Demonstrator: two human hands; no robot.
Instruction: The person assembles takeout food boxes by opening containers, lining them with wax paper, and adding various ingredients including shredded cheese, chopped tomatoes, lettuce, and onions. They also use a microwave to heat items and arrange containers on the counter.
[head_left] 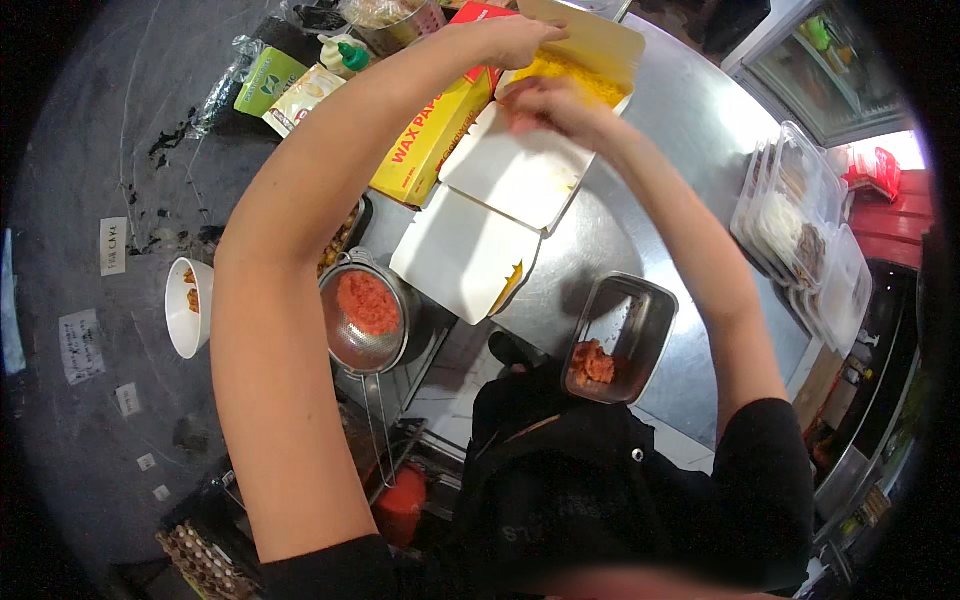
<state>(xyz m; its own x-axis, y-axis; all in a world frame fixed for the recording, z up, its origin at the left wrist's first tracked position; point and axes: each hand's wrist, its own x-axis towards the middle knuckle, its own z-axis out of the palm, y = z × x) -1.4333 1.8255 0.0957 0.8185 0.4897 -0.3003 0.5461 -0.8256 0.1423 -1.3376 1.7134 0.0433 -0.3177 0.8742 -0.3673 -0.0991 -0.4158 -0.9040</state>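
Observation:
At the far side of the counter stands an open food box (622, 50) holding yellow rice (570, 72), its flap raised. My left hand (520, 42) reaches to the box's far left edge, fingers stretched out along it. Over the near edge of the rice is my right hand (560, 108), its fingers bent and blurred; whether they hold anything cannot be made out. Nearer to me are a closed white box (520, 165) and another white box (465, 250), whose right edge shows some yellow.
A yellow wax paper carton (430, 140) lies left of the boxes. A strainer (340, 350) of pink-red food sits near my left forearm. Close to my body is a metal pan (655, 340) with reddish meat. A white bowl (180, 320) stands left; clear lidded containers (790, 220) are stacked right.

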